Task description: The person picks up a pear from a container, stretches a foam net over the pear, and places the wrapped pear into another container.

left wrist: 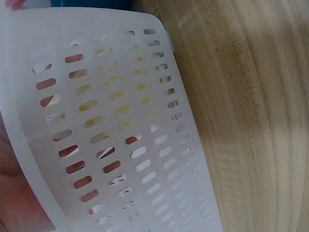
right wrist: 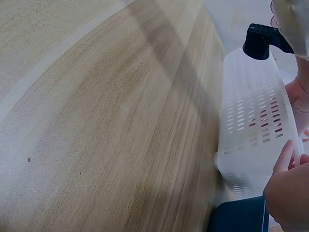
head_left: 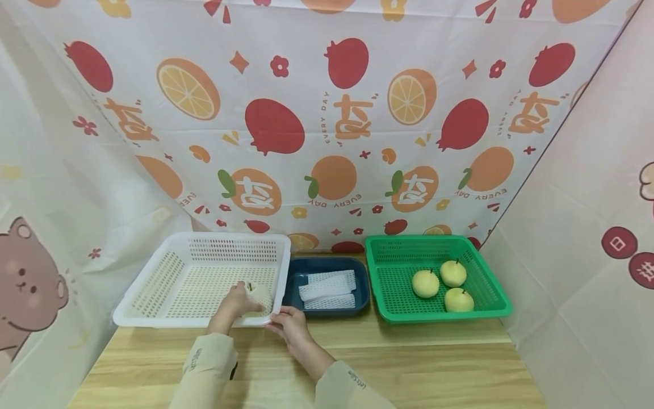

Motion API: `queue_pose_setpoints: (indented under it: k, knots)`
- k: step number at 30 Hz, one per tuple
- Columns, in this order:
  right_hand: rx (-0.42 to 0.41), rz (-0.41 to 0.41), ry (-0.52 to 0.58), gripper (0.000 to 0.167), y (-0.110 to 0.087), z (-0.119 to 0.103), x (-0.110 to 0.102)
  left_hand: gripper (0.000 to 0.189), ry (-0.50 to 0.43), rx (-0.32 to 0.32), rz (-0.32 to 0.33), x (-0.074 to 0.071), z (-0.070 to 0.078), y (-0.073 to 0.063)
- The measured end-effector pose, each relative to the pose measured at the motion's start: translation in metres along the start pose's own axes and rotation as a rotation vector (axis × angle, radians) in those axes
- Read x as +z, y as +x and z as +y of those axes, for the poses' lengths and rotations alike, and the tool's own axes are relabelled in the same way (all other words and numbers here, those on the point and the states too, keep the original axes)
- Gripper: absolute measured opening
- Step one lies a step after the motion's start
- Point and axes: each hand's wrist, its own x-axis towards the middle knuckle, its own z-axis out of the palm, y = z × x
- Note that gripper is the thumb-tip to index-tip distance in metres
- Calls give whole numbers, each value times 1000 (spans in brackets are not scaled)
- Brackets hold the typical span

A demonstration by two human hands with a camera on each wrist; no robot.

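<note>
Wood table, fruit-print backdrop, both hands busy at the white basket

So the surface is a light wood-grain table (head_left: 276, 363), boxed in by hanging cloth. On the left there's a pale drape (head_left: 102, 187) with a brown bear printed on it, across the back a white fabric sheet (head_left: 317, 74) covered in oranges and red fruit, and on the right another pale drape (head_left: 577, 227) with round red badges.

Going left to right along the table: first up is a white rectangular slotted plastic basket (head_left: 174, 322). The left hand (head_left: 238, 302) reaches down into it, partly closed, fingers and thumb curved around a round pale pear in white foam netting (head_left: 261, 294). The pear sits to the right of that palm, in the basket's near right corner, stem up. Can't tell how firm the hold is. In the left wrist view you only get patches of yellow through the slots.

Just right of the pear, outside the basket, the right hand (head_left: 292, 325) has the corner rim between bent fingers and thumb.

Next is a dark blue rectangular tray (head_left: 332, 312) with white foam net sleeves (head_left: 328, 289) lying in it, then a green rectangular slotted plastic basket (head_left: 439, 316) holding three round pale-yellow pears (head_left: 426, 283).
</note>
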Motion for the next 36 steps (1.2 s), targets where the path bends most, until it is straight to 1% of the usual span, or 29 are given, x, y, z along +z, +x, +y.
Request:
queue_pose_setpoints:
  k: [4,10,13,17,23,29,31,33,34,36]
  knots:
    - [5,-10,3,24,1,0,-1,92,-5,-4,-2,1,1,-1]
    - [7,-39,-11,22,0,-2,-3,91,-46,29,9,1,-4,2]
    - [10,-58,-27,23,0,-2,-5,93,-62,12,3,2,-5,4]
    - [5,-70,-68,25,-2,-1,-10,95,-91,-16,3,3,-6,7]
    - [-37,-70,-173,31,-8,-4,-21,100,-173,-25,20,3,-7,9]
    - [-63,-96,-265,36,-18,-15,-33,102,-183,-29,30,4,-7,9]
    - [-65,-103,-271,37,-20,-18,-36,104,-197,-31,56,4,-8,10]
    - [-74,-107,-272,37,-22,-20,-40,106,-234,-32,115,5,-8,10]
    - [-81,-107,-273,37,-23,-21,-41,107,-268,-28,161,6,-8,11]
    - [-94,-98,-276,33,-25,-25,-45,105,-347,-13,274,8,-6,12]
